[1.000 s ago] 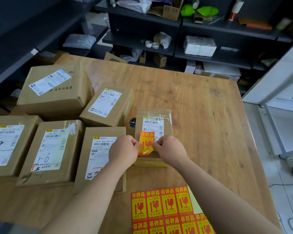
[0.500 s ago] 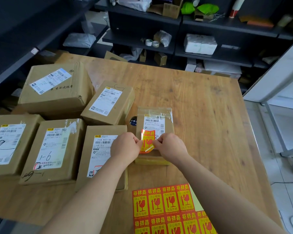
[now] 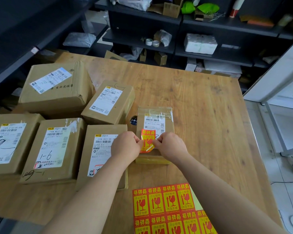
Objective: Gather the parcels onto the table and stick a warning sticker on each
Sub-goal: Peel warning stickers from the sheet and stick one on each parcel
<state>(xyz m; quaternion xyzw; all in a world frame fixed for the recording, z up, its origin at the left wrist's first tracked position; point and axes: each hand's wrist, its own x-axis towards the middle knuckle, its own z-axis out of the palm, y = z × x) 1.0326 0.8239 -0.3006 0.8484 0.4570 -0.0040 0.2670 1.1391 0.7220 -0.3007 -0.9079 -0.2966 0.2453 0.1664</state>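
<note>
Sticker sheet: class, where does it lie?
In the head view, the sticker sheet lies at the table's near edge, partly under the right forearm, right of the nearest parcel.

The sticker (image 3: 147,141) reads 易碎品; a parcel label (image 3: 52,147) bears handwritten 1-6.

both bare forearms are reaching in from the bottom edge, the left entering at about 7 o'clock, the right at about 5 o'clock, and converging toward 12 o'clock. the left hand (image 3: 125,146) and right hand (image 3: 171,146) are sitting knuckles-up, close together, fingers curled under. each is pinching the warning sticker (image 3: 147,141), the left at its 9 o'clock edge, the right at its 3 o'clock edge.
</note>
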